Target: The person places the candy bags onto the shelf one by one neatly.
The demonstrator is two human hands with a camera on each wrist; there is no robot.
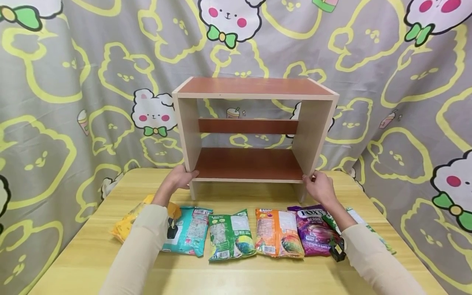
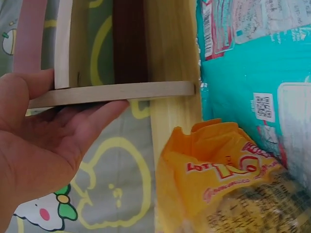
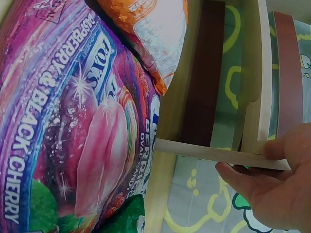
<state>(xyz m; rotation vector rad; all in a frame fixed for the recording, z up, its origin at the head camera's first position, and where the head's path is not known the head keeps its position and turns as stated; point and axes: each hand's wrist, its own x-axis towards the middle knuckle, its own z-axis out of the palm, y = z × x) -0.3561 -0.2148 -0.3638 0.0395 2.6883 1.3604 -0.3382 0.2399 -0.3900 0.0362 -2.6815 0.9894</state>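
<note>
A small wooden shelf (image 1: 250,164) with reddish-brown boards and pale side panels stands upright at the back of the table. My left hand (image 1: 179,178) grips its left side panel (image 2: 116,92) low down, thumb on the inner side and fingers along the outer face. On the opposite side, my right hand (image 1: 320,186) pinches the right panel (image 3: 218,154) at about the same height. Below the left wrist lie a yellow bag (image 2: 228,179) and a teal bag (image 1: 195,231). A purple Fox's candy bag (image 1: 313,231) is close under the right wrist.
Between those lie a green bag (image 1: 230,237) and an orange bag (image 1: 279,233), forming a row before the shelf. Another green-and-white bag (image 1: 368,227) is partly hidden by the right forearm. A patterned curtain (image 1: 121,82) hangs behind the wooden table (image 1: 221,280).
</note>
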